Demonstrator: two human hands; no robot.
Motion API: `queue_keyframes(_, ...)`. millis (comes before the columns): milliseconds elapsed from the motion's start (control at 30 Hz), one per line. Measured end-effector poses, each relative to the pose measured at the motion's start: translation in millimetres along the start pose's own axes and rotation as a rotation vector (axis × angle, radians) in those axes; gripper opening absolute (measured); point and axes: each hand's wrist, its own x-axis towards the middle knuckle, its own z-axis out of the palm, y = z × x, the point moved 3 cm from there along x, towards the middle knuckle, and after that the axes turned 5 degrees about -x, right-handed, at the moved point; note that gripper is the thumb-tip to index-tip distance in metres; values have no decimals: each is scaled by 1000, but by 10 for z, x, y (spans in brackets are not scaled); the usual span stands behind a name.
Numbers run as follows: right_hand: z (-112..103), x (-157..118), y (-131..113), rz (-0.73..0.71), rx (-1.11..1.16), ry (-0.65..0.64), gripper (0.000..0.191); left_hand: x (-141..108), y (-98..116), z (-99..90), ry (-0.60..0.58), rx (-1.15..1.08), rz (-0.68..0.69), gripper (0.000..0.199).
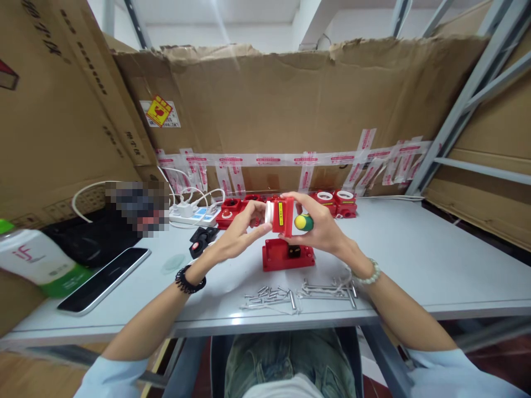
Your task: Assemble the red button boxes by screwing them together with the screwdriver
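Observation:
Above the table, both my hands hold a red box-shaped housing (284,216) with a yellow label and a white ring on its left end. My left hand (244,228) grips it at the white ring (269,212), thumb below. The fingers of my right hand (321,224) close round its right side. A screwdriver with a green and yellow handle (304,222) is tucked in the right palm; its shaft is hidden. Just below stands a red base piece (286,261) with a black part (294,251) in it. Loose screws (265,296) and metal rods (327,288) lie nearer me.
More red housings stand along the back, some with white rings (345,195). At the left are a power strip (199,214) with white cables, black parts (202,240), a phone (105,279) and a bottle (39,257). Cardboard (269,105) walls the table's back.

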Motion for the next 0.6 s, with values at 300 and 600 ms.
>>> queue_keyframes(300, -29, 2, -20, -112, -66, 56, 69, -103, 45, -440, 159, 193, -126, 48)
queue_keyframes(600, 1, -6, -13, 1, -75, -19, 68, -1068, -250, -960, -142, 846, -387, 43)
